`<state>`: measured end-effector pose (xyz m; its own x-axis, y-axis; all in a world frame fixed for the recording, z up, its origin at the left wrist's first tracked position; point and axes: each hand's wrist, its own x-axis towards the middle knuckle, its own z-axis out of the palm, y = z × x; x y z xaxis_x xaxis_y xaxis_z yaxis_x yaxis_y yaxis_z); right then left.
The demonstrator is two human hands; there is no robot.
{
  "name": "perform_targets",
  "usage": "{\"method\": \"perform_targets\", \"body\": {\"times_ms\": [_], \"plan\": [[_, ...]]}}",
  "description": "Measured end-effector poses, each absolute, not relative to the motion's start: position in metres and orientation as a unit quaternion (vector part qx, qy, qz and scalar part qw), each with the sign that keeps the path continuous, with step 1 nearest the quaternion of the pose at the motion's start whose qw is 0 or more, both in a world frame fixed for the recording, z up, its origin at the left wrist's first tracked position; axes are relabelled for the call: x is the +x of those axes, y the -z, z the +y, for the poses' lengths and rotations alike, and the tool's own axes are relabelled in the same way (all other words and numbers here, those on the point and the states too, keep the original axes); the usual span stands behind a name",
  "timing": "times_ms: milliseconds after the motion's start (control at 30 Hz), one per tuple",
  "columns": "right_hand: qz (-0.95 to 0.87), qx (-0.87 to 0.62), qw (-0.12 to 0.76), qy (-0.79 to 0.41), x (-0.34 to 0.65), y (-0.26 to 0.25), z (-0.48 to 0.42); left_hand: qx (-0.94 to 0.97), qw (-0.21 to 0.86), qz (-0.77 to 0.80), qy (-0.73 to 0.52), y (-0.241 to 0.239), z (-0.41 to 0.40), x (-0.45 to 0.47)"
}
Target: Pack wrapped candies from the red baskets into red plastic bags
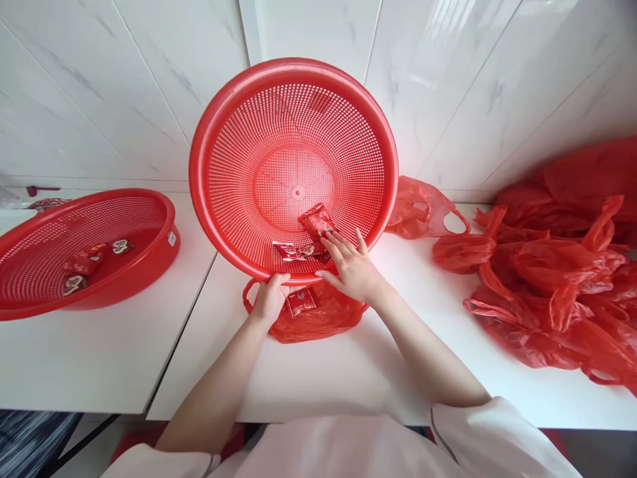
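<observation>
A large red plastic colander (293, 70) is tipped steeply toward me, its open mouth facing me. My left hand (270, 299) grips its lower front rim, thumb over the edge, other fingers mostly hidden. Inside the low side of the colander lie a few small wrapped packets, among them a red packet (317, 221) and a red-and-white packet (287, 251). My right hand (355, 265) is open, fingers spread against the packets and thumb at the rim. Under the rim sits a red plastic bag (318, 323), with another red packet (301, 301) at its mouth.
At the left stands a second red colander (149, 265) with several small packets in it. Many red plastic bags (562, 279) are heaped at the right, and one red bag (415, 209) lies behind the tipped colander. A tiled wall (472, 79) closes off the back of the white table (378, 378).
</observation>
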<state>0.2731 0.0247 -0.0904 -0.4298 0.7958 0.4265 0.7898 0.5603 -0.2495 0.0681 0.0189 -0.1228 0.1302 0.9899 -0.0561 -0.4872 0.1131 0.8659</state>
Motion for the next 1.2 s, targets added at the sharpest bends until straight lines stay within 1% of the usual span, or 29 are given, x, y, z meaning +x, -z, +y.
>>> {"method": "perform_targets", "body": {"times_ms": [100, 167, 333, 467, 567, 600, 667, 767, 867, 933, 1000, 1067, 1100, 1200], "plan": [[-0.861, -0.455, 0.221, -0.044, 0.276, 0.095, 0.027, 0.362, 0.668, 0.337, -0.556, 0.123, 0.018, 0.071], [-0.866, -0.441, 0.22, -0.081, 0.278, 0.093, 0.027, 0.36, 0.67, 0.333, -0.558, 0.123, 0.019, 0.071], [-0.843, -0.398, 0.274, -0.237, 0.281, 0.083, 0.026, 0.344, 0.673, 0.348, -0.555, 0.124, 0.022, 0.068], [-0.751, -0.433, 0.339, -0.366, 0.283, 0.08, 0.026, 0.341, 0.672, 0.349, -0.557, 0.126, 0.024, 0.066], [-0.666, -0.412, 0.352, -0.512, 0.285, 0.078, 0.027, 0.345, 0.666, 0.358, -0.556, 0.126, 0.024, 0.066], [-0.639, -0.404, 0.358, -0.547, 0.286, 0.076, 0.027, 0.347, 0.664, 0.362, -0.555, 0.126, 0.023, 0.067], [-0.6, -0.411, 0.365, -0.581, 0.287, 0.073, 0.027, 0.351, 0.659, 0.368, -0.554, 0.125, 0.023, 0.067], [-0.608, -0.437, 0.321, -0.58, 0.29, 0.071, 0.024, 0.353, 0.657, 0.366, -0.557, 0.124, 0.024, 0.066], [-0.664, -0.436, 0.231, -0.561, 0.29, 0.075, 0.023, 0.354, 0.657, 0.356, -0.562, 0.124, 0.026, 0.066], [-0.716, -0.458, 0.159, -0.502, 0.288, 0.079, 0.022, 0.354, 0.652, 0.357, -0.568, 0.124, 0.026, 0.066], [-0.76, -0.515, 0.105, -0.383, 0.286, 0.08, 0.021, 0.351, 0.647, 0.365, -0.57, 0.123, 0.026, 0.067], [-0.772, -0.568, 0.09, -0.269, 0.285, 0.078, 0.019, 0.346, 0.645, 0.372, -0.57, 0.122, 0.026, 0.068], [-0.77, -0.584, 0.096, -0.238, 0.284, 0.076, 0.019, 0.346, 0.645, 0.374, -0.57, 0.122, 0.026, 0.068], [-0.77, -0.585, 0.143, -0.208, 0.284, 0.069, 0.016, 0.353, 0.647, 0.365, -0.568, 0.123, 0.025, 0.068]]}}
